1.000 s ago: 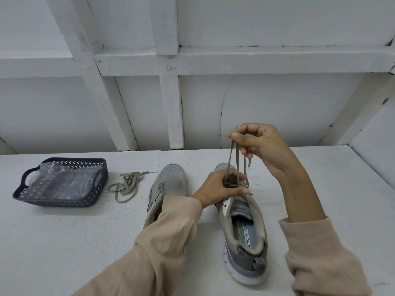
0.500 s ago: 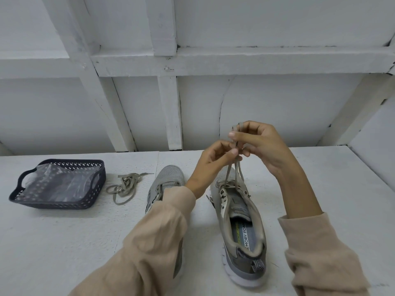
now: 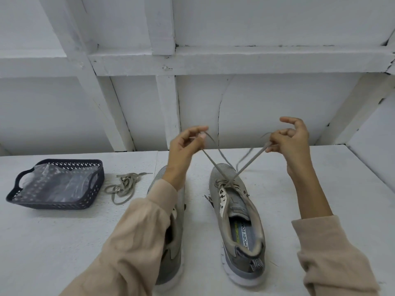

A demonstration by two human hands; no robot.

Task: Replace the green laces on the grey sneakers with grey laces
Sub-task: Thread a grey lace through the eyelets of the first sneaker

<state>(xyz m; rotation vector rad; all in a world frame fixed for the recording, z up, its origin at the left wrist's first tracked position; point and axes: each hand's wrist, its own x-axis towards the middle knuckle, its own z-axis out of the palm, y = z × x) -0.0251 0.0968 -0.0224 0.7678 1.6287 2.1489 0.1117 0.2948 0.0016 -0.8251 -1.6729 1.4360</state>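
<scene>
Step in hand (judged): evening out and snugging the first crossing of the flat grey-beige shoelace [image 3: 215, 165] on the grey mesh sneaker with printed insole [image 3: 241, 233]. That shoe stands on the white painted table [image 3: 53, 242], toe pointing away, on the person's right side.

Grip: the left hand [image 3: 188, 144] pinches one lace end between thumb and fingertips. The right hand [image 3: 292, 142] pinches the other end, with one finger lifted clear above the pinch. Both strands run taut down to the shoe and cross just above the eyelets nearest the toe. The eyelets higher up look empty.

Procedure notes:
- Draw both ends up and apart with equal pull so the two tails come out the same length.
- Hold the lace flat through the crossing and undo any twist before going on.
- Nothing pins the shoe down, so a hard tug could lift or skew it. Pull moderately.

Elsewhere: a second grey sneaker [image 3: 176, 253] stands just to the left, half hidden under the beige sleeve, and whether it is laced cannot be told. A loose tangled lace [image 3: 124, 185] lies on the table between that shoe and a dark perforated plastic basket [image 3: 51, 205] holding a crumpled clear bag [image 3: 57, 182]. Its colour reads grey-green and is uncertain.
</scene>
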